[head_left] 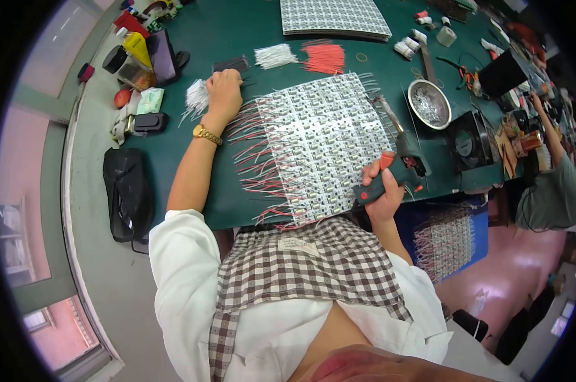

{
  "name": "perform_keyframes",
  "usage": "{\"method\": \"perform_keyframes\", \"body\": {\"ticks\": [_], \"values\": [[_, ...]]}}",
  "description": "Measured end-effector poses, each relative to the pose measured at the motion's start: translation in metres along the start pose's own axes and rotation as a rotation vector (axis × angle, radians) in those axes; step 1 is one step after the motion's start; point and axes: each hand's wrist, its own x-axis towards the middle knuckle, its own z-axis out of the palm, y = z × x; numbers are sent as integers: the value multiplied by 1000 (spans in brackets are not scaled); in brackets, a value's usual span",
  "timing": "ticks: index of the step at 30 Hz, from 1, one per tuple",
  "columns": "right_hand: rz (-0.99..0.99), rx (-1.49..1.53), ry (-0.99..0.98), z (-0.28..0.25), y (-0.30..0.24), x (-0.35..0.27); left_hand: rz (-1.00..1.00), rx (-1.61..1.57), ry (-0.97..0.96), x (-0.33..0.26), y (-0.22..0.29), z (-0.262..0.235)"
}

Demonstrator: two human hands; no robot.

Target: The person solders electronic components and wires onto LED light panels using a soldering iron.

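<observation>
Right hand [384, 194] wrapped round a soldering gun [399, 170], left hand [225, 94] curled beside black wires [232, 63], fingertips hidden, hold unclear.

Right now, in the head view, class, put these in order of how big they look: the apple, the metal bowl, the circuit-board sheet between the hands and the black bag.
Largest to smallest:
1. Circuit-board sheet
2. Black bag
3. Metal bowl
4. Apple
No two look alike.
</observation>
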Motion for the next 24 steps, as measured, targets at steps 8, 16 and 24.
{"method": "perform_keyframes", "body": {"ticks": [8, 16, 24], "values": [[31, -26, -6, 0, -4, 0, 11, -249, 128, -5, -3, 3], [45, 23, 26, 1, -3, 4, -55, -310, 88, 7, -13, -5], [11, -49, 130, 16, -17, -7, -185, -620, 6, 39, 32, -61]]}}
